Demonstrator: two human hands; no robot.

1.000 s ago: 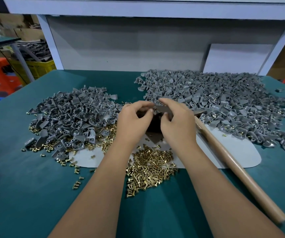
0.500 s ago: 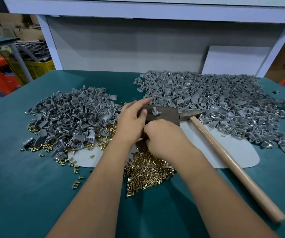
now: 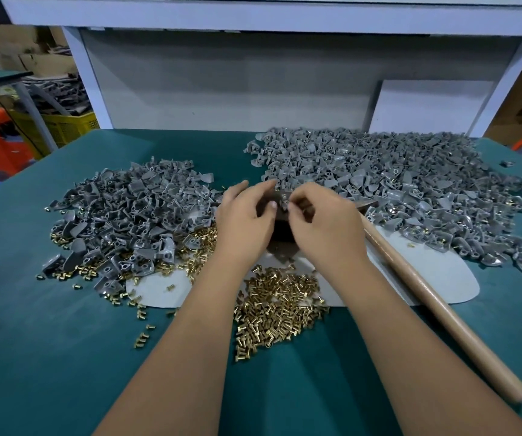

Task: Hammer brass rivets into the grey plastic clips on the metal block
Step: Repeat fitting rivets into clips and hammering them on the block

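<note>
Grey clips, brass rivets, both my hands at the metal block (image 3: 280, 234).

My left hand (image 3: 243, 223) steadies the block, fingers loosely curled; my right hand (image 3: 322, 226) pinches a grey clip (image 3: 284, 204) on top; the hammer (image 3: 435, 305) lies rightward.

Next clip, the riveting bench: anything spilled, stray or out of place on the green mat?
Only minor scatter. Loose brass rivets lie strewn on the green mat left of the main rivet pile, one far left at the frame edge. A lone grey clip sits apart from the right-hand heap. Nothing looks damaged.
</note>
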